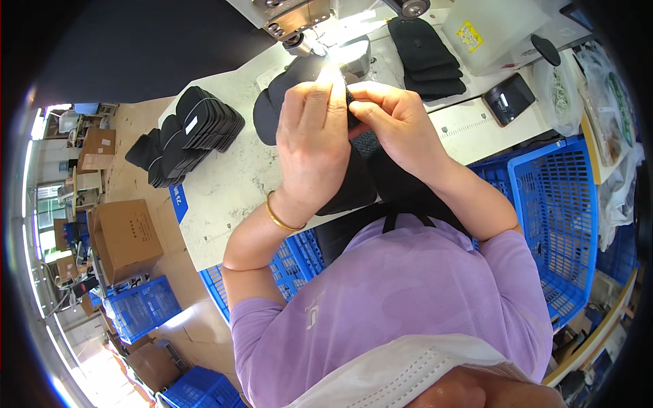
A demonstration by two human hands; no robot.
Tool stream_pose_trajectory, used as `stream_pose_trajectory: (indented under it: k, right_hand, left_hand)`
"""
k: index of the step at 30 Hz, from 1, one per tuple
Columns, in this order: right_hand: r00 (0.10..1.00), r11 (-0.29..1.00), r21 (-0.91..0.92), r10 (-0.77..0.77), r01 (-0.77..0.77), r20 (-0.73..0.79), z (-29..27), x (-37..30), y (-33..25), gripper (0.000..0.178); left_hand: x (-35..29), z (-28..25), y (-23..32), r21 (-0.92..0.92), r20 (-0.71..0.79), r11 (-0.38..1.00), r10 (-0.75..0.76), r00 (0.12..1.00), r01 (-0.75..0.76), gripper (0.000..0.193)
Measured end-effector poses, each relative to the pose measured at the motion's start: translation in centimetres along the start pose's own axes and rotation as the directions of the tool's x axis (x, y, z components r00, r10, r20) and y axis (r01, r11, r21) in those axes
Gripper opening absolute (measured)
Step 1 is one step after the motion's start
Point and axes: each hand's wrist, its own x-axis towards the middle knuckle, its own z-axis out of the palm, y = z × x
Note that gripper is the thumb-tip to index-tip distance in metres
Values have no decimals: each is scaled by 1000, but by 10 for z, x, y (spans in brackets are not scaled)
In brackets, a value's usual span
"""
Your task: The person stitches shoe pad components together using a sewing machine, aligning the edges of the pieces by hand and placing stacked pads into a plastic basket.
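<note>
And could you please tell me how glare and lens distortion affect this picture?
Head view: white glare below the machine washes out the fingertips of the left hand; head view: the crate at right looks bowed and the corners fall to black; head view: bright patches along the left rim are blown out.

Shows a pale, scuffed worktop (228, 187) with ruler marks (466, 127) along its near edge. Carries, at left, bundled stacks of black pads (216, 126), close together, one with a white label (192, 124). Bears rounded black pieces (266, 119) around the middle, partly covered. Supports overlapping black panels (418, 58) toward the far right, and a small black device (510, 100) with a screen nearer the right-hand end.
</note>
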Motion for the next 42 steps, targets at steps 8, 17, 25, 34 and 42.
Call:
stream_pose_trajectory:
  k: [8,17,25,34,42]
  right_hand:
    - [996,994,-71,81,-78,33,-12,-10,-6,24]
    - [996,993,-88,80,-76,46,-3,-15,-9,22]
    - [995,983,-181,27,-44,-93,5,-12,-5,22]
    - [996,992,-128,0,-11,-84,5,7,-9,26]
    - [995,996,-78,-53,47,-79,4,30,-1,25]
  left_hand:
    - [-16,0,1,-71,-122,996,-67,990,58,33]
    - [-35,0,-11,-68,-208,984,150,966,-167,31]
    - [-39,2,-14,-22,-160,967,247,956,-254,29]
    - [-25,4,-36,123,-162,953,295,942,-277,29]
    - [-12,12,-62,115,-168,936,350,922,-334,30]
